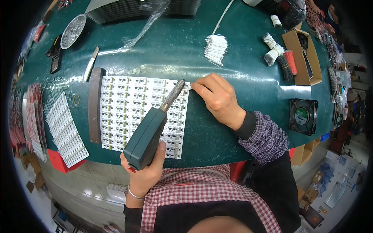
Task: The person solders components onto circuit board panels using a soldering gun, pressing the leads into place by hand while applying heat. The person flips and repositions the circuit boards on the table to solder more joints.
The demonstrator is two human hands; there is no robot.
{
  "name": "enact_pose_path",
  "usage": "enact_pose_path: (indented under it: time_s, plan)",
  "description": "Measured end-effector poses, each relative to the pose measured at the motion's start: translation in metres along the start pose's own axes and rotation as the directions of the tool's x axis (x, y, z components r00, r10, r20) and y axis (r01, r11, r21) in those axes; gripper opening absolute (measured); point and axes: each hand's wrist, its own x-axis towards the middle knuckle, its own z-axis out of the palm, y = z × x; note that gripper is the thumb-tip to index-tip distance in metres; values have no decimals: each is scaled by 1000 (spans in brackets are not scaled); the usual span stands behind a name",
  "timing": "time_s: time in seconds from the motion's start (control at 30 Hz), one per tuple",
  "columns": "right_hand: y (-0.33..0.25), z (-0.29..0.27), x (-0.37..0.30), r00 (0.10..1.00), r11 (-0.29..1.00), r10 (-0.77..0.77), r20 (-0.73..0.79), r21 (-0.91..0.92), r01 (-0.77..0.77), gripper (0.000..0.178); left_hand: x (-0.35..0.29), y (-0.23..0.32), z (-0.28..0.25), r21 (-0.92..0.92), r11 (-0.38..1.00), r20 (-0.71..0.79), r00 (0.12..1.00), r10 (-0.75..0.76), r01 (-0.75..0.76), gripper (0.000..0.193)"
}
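My left hand [147, 175] is wrapped round the grip of a dark green soldering gun [144, 134]. The gun's metal barrel slants up and away, and its tip is at the far right corner of a white circuit board panel [131, 104]. Rows of small black and yellowish parts cover that panel, which lies flat on the green table. At the same corner, my right hand [219, 100] has thumb and forefinger pinched together; whatever is between them is too small to make out. A dark brown bar [95, 105] runs along the panel's left edge.
To the left lie another board panel [67, 128] with wires and several wired boards [35, 116]. A round dish [74, 31], a knife [91, 64] and white wires [215, 49] are farther back. An open carton [305, 58] and a black fan [303, 116] stand right.
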Motion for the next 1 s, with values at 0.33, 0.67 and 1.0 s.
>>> enact_pose_path:
  time_s: [0.33,0.67,1.0]
  plan:
    - [4,2,-1,1000,1000,-6,-7,15,6,28,5,-3,6,133,980,52,988,145,-151,18]
    - [3,1,0,1000,1000,-12,6,11,12,26,15,7,9,7,990,57,989,139,-139,15]
    - [4,2,-1,1000,1000,-11,5,-21,11,23,0,0,1,-12,1000,-14,1000,-13,13,14]
